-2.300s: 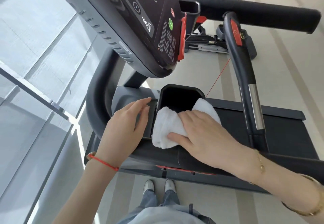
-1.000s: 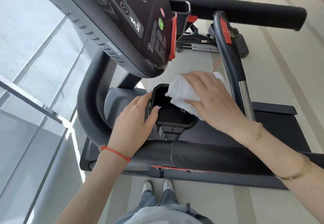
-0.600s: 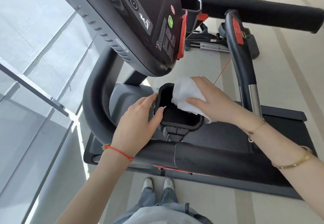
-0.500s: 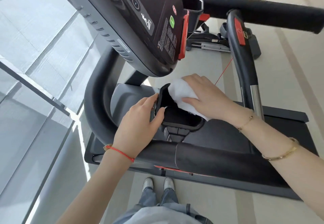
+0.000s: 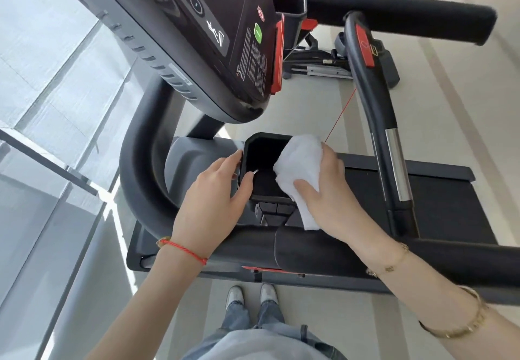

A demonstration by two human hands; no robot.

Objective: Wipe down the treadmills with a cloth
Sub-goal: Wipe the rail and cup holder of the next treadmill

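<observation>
A: Looking straight down on a treadmill (image 5: 450, 190), all matte black plastic and dark grey moulding, with a glossy slanted console (image 5: 213, 35) hanging over the top of the view.

B: The action is at the cup holder (image 5: 261, 162), a deep, square black bin with rounded corners, just below the console's lower edge.

A: The left hand (image 5: 213, 199) grips the holder's left wall, thumb hooked over the rim and inside, fingers curled along the outside. A red string bracelet (image 5: 183, 249) circles that wrist.

B: And the right hand (image 5: 326, 196) has the cloth (image 5: 301, 168), white, soft and nubbly like terry, bunched into a thick wad. The thumb presses it from the front, fingers wrap behind, so it's a firm clutch on the fabric.

A: The cloth sits on the holder's right rim, the upper part draped over the edge, a tail hanging toward the padded crossbar (image 5: 365, 255).

B: That bar looks foam-covered and rounded. To the right, a curved handle (image 5: 377, 106) with a red tab and a polished metal sleeve.

A: Thin gold bracelets on the right wrist, pale smooth floor (image 5: 450, 106) beyond, frosted glass panels (image 5: 56, 106) to the left.

B: Light shoes (image 5: 250, 295) and blue denim below.
</observation>
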